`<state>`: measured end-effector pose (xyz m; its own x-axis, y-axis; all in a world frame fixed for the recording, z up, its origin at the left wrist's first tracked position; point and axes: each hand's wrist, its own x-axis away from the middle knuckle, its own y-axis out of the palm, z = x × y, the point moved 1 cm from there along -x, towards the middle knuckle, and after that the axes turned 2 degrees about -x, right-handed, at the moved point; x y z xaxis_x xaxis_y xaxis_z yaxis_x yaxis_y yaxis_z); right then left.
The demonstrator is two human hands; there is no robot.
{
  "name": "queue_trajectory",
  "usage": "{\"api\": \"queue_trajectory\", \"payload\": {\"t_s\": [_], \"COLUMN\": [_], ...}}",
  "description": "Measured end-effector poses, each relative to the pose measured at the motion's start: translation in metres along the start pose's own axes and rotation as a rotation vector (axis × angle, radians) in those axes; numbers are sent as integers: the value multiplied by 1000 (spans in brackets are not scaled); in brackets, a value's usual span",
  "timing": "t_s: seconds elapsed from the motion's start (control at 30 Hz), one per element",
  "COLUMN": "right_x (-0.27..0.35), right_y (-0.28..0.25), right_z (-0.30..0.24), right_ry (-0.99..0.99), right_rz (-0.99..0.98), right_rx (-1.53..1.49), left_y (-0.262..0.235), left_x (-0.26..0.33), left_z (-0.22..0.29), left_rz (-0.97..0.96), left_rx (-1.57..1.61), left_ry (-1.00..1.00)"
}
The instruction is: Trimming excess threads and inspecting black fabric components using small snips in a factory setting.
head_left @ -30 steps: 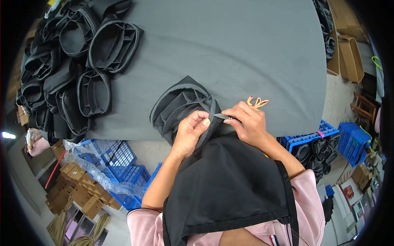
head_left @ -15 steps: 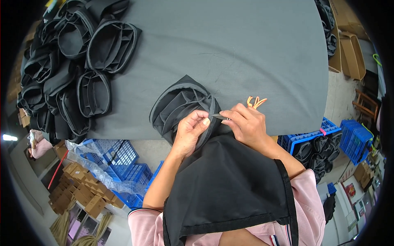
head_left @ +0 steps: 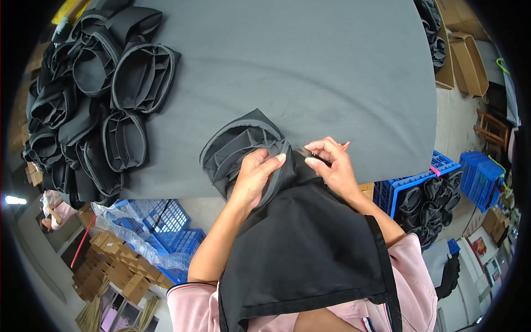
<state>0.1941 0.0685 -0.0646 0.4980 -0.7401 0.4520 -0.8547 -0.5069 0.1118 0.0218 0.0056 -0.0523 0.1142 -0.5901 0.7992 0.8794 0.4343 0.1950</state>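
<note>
A black fabric pouch (head_left: 237,135) with grey-edged rim and inner dividers lies at the table's near edge, its mouth facing up. My left hand (head_left: 252,178) pinches the right side of its rim, thumb on top and fingers inside the mouth. My right hand (head_left: 338,172) is closed around small dark thread snips (head_left: 306,151), whose pointed tip stands a little right of the rim, apart from it. A bit of orange cord (head_left: 345,145) shows behind that hand. The handle part of the snips is mostly hidden by my fingers.
A heap of similar black pouches (head_left: 145,77) covers the left of the grey table (head_left: 310,72). Blue crates (head_left: 394,191) stand below its right edge, one filled with pouches, and more blue crates (head_left: 166,216) at left. Cardboard boxes (head_left: 467,63) stand far right. Another person (head_left: 57,212) is at far left.
My right hand has drawn the snips back from the rim, away from my left fingers. My left hand keeps its pinch on the pouch. The orange cord is now mostly hidden.
</note>
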Motion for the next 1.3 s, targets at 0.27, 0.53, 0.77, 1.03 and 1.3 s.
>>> {"api": "queue_trajectory", "payload": {"t_s": [0.27,0.53,0.77,1.03,1.3], "right_x": [-3,-3,3,1,-23], "right_y": [12,14,13,17,46], "right_z": [-6,-23,-31,-45,-40], "right_ry": [-61,-356,-371,-352,-169], "right_rz": [-79,-39,33,8,-52], "right_rx": [-139,305,234,140,412], "left_y": [3,-8,-13,-3,-17], "left_x": [27,33,34,26,-16], "left_z": [21,9,5,36,43], "left_rz": [0,-46,-42,133,167], "left_rx": [134,161,135,527,697], "left_ry": [-30,9,18,147,227]}}
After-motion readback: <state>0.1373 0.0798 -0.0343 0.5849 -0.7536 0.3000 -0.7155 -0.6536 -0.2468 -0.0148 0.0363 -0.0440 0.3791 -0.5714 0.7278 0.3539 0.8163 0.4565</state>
